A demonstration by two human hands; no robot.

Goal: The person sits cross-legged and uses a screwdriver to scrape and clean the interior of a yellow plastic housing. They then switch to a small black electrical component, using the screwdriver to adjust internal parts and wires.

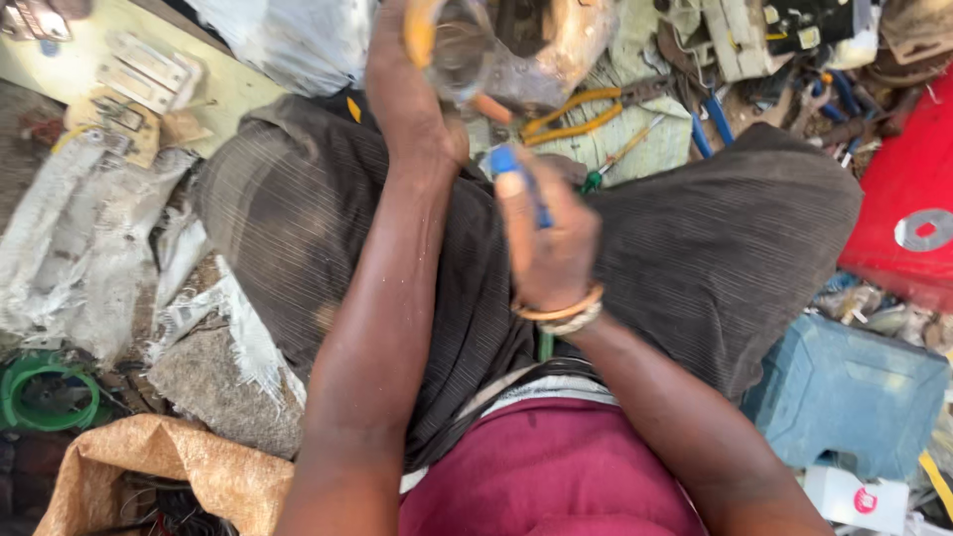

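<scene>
Looking straight down at someone sitting cross-legged in dark striped trousers [695, 248] and a maroon shirt [556, 467]. The left hand [417, 89] is up top, wrapped around a blurry clear part with an orange bit [452, 45]. The right hand [546, 238], with 2 bangles [561, 315] at the wrist, is closed round a blue-handled tool [516, 174] just beside the left wrist. Yellow-handled pliers [581, 111] lie on the ground past the knees, a blue plastic case [844, 392] sits at the right, and a green ring [45, 392] lies far left.
</scene>
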